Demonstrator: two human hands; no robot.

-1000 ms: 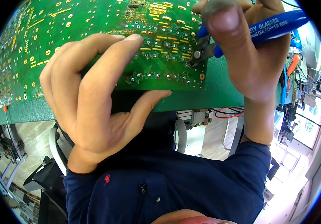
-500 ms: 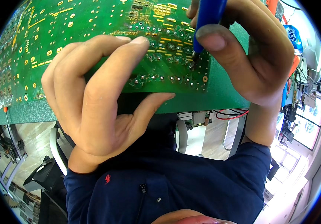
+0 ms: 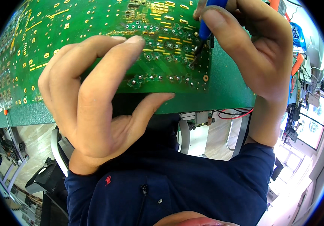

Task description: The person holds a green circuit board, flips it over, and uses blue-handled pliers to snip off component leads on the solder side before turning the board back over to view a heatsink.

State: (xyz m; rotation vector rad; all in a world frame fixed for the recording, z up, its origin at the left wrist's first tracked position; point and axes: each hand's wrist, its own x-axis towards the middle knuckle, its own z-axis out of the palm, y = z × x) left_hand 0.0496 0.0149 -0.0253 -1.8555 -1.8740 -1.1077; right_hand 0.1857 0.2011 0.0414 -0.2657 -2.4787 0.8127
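A large green circuit board (image 3: 94,22) spans the top of the view, with rows of solder joints and gold pads. My right hand (image 3: 254,49) is closed around a blue-handled tool (image 3: 206,31); its dark, slim tip points down at solder joints near the board's right end. The exact kind of tool cannot be made out. My left hand (image 3: 90,98) is spread in a loose curve, fingertips over the board and thumb along its near edge. Nothing shows in its grasp, and whether the fingertips touch the board is unclear.
Beneath the board lies a green work surface (image 3: 229,86). A blue and white packet (image 3: 298,37) and tangled cables sit off to the right. Red and black wires (image 3: 235,113) hang by the near edge. Chair parts (image 3: 58,148) stand below, left.
The blue tool has drawn up slightly with my right hand, exposing more of its dark tip. My left hand and the board appear shifted a little to the left.
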